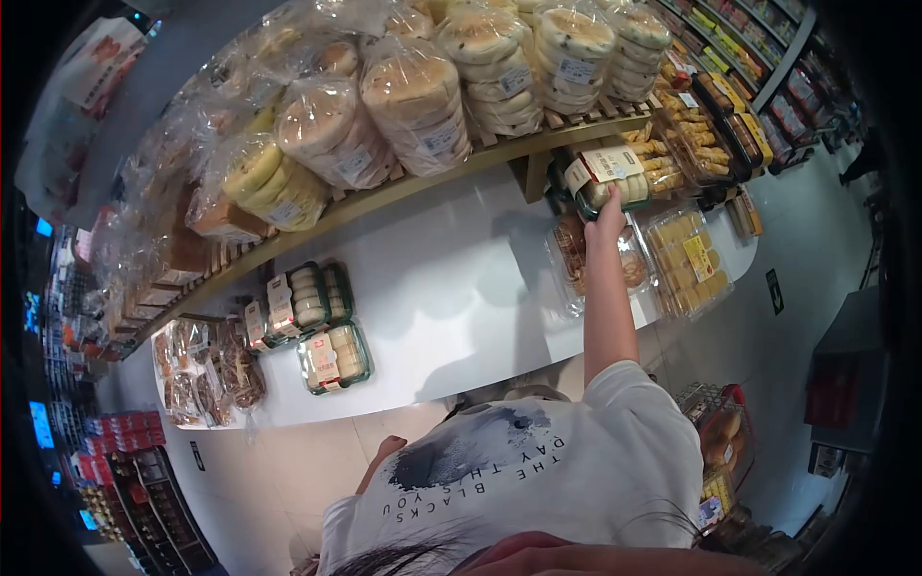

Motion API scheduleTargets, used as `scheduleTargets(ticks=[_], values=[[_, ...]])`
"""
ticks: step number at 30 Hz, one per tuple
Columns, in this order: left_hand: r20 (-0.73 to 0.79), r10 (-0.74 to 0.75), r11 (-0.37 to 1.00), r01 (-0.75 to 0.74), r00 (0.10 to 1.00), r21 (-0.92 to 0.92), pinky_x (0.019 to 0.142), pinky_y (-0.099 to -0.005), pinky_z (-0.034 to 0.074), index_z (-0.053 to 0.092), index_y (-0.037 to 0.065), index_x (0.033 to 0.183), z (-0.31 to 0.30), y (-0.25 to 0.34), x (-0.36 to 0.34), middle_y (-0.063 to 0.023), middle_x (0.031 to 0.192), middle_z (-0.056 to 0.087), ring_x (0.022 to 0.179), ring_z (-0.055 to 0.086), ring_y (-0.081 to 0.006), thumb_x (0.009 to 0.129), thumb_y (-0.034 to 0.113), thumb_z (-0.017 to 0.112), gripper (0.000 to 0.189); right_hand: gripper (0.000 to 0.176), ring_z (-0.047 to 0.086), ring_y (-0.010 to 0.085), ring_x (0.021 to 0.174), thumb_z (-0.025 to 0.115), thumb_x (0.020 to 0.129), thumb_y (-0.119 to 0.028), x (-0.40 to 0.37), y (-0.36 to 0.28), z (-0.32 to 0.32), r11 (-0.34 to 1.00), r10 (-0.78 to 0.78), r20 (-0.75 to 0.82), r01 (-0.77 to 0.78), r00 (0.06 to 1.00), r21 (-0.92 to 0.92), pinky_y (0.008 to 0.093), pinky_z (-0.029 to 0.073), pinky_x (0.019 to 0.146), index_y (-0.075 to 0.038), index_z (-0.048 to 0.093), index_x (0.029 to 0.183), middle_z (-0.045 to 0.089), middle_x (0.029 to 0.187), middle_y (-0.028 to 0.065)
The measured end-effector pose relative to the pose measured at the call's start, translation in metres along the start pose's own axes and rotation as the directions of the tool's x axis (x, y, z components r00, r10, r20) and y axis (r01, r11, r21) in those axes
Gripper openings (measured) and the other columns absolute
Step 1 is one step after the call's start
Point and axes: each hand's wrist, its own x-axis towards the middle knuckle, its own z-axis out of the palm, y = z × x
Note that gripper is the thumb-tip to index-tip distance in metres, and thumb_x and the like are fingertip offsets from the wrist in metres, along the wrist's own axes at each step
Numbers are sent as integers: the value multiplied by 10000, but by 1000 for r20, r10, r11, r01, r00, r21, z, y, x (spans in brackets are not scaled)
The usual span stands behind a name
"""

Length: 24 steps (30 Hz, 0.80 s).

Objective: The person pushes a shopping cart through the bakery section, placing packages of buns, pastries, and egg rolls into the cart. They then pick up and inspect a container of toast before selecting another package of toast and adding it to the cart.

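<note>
My right hand [607, 221] is stretched out to the far right end of the white table, closed on the near edge of a clear-lidded pastry pack [605, 171] with a paper label and a green tray. Its thumb lies on top; the other fingers are hidden. Beneath my forearm is a clear box of round brown buns [632, 259]. Beside that stands a clear box of small yellow cakes [687, 264]. Low at my side hangs my left hand [390, 446], apart from the table, its fingers too small and hidden to make out.
Bagged bread loaves [413, 96] line a raised wooden shelf [480, 154] above the table [451, 317]. Several similar green-tray packs [334, 357] and bagged brown breads [235, 370] sit at the table's left. A basket [735, 432] with packaged goods stands at the lower right.
</note>
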Motion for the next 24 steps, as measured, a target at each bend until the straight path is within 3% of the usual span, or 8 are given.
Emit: scheduleTargets(ticks=[4,6,10,11,13,17,19,24], values=[[74,15,995,-22,997,94,657,-325,468,616,10,920,-11,9,12,-139,798,636,726,618,-217,728,326,537,378,482,524,281,961,573,760,-337,-42,-9,-37,993,61,-5,-60,998,105,498,459,740,-129,419,1166,496,1118,108],[50,24,997,-28,998,74,653,-321,469,590,9,995,-35,62,-22,-135,831,633,722,615,-215,741,340,542,419,490,522,283,970,566,763,-326,-75,-18,-62,998,4,-20,-3,1000,63,492,462,747,-118,410,1179,493,1124,110],[142,317,948,-308,938,-82,707,-289,451,498,16,1139,-65,125,-21,-107,942,599,825,581,-179,807,326,528,455,401,584,226,872,520,790,-216,-133,-36,-109,987,-145,137,154,980,-56,408,515,657,4,452,1118,553,1010,119],[174,397,918,-389,901,-79,748,-279,438,472,17,1167,-74,148,-29,-94,986,583,894,564,-166,837,297,506,435,395,591,218,863,514,783,-201,-154,-44,-112,985,-107,203,132,973,-112,375,515,681,23,460,1103,567,987,119],[216,520,826,-422,826,-373,788,-286,428,462,40,1185,-91,194,-55,-93,1044,570,939,547,-169,830,328,531,462,392,590,219,879,505,773,-180,-171,-45,-124,988,-24,255,62,967,-141,349,506,723,27,463,1103,569,1006,126],[164,784,505,-463,598,-728,879,-337,398,267,83,1312,-114,251,-96,-119,1259,405,1102,461,-221,875,315,475,537,456,557,251,984,497,777,-223,-206,-9,-128,956,132,423,-3,896,-292,362,453,857,23,443,1156,553,1096,139],[70,824,370,-440,562,-818,896,-379,390,236,104,1327,-123,263,-113,-109,1284,376,1120,447,-235,881,315,468,545,461,566,247,968,503,766,-217,-223,19,-123,925,248,491,-53,835,-376,356,452,859,37,449,1147,563,1077,141],[-46,758,224,-325,651,-919,864,-468,425,273,104,1300,-135,241,-109,-78,1250,421,1112,453,-248,887,301,455,493,420,560,239,964,478,760,-73,-291,79,-85,875,437,613,-153,658,-460,328,461,841,64,399,1149,533,1081,164]])
